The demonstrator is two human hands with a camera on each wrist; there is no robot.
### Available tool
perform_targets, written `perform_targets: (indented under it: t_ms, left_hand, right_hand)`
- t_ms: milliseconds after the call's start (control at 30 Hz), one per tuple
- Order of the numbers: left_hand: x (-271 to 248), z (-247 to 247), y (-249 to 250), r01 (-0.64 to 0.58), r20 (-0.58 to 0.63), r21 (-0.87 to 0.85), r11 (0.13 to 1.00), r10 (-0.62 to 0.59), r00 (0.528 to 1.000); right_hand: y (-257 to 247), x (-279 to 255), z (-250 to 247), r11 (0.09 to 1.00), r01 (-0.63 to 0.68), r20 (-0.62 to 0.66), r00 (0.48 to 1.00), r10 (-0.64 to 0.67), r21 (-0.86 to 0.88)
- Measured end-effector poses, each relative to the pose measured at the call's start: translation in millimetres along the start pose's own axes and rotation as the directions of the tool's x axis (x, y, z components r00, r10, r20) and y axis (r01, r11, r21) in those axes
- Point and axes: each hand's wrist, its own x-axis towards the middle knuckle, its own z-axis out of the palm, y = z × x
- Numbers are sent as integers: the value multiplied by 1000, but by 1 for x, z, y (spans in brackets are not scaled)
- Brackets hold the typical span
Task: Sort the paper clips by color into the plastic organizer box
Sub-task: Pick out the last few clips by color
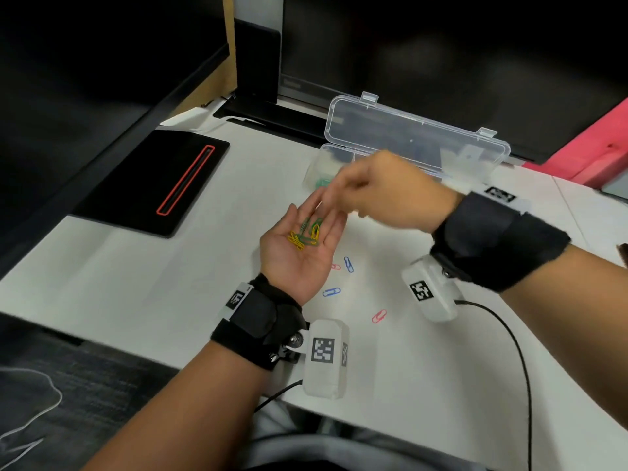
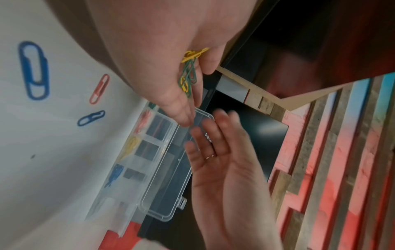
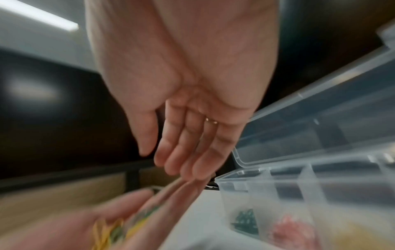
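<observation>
My left hand (image 1: pixel 317 215) lies palm up over the white table, with a small heap of yellow and green paper clips (image 1: pixel 306 236) resting in the palm (image 2: pixel 188 76). My right hand (image 1: pixel 341 186) hovers blurred just beyond the left fingertips, its fingers (image 3: pixel 181 152) straight and empty. Behind both hands stands the clear plastic organizer box (image 1: pixel 317 164) with its lid (image 1: pixel 418 137) up. Its compartments hold green clips (image 3: pixel 245 219), red clips (image 2: pixel 143 121), yellow clips (image 2: pixel 131 145) and blue clips (image 2: pixel 115 174). Loose on the table lie a blue clip (image 1: pixel 348 264), a small red clip (image 1: pixel 335 267), another blue clip (image 1: pixel 331 292) and a red clip (image 1: pixel 379 316).
A black pad with a red-outlined slot (image 1: pixel 153 181) lies at the table's left. A dark monitor (image 1: pixel 441 45) stands behind the box, and a red object (image 1: pixel 594 144) sits at the far right. A black cable (image 1: pixel 509 334) runs from the right wrist across the table's near edge.
</observation>
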Motion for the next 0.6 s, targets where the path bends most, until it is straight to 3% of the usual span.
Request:
perform_targets:
  t_ms: [67, 233, 400, 600]
  left_hand:
    - [-5, 4, -7, 18, -3, -4, 1000, -18, 1000]
    - [-17, 13, -29, 75, 25, 81, 994, -77, 997]
    - [-25, 15, -41, 164, -37, 74, 984, -161, 986]
    - [-33, 12, -50, 205, -19, 115, 972, -204, 979]
  right_hand:
    - [-1, -15, 6, 967, 113, 91, 991, -94, -227]
    - [5, -32, 7, 910, 207, 99, 978, -183, -360]
    - [10, -50, 3, 848, 205, 167, 976, -140, -489]
    - [28, -65, 10, 839, 169, 102, 986, -135, -517]
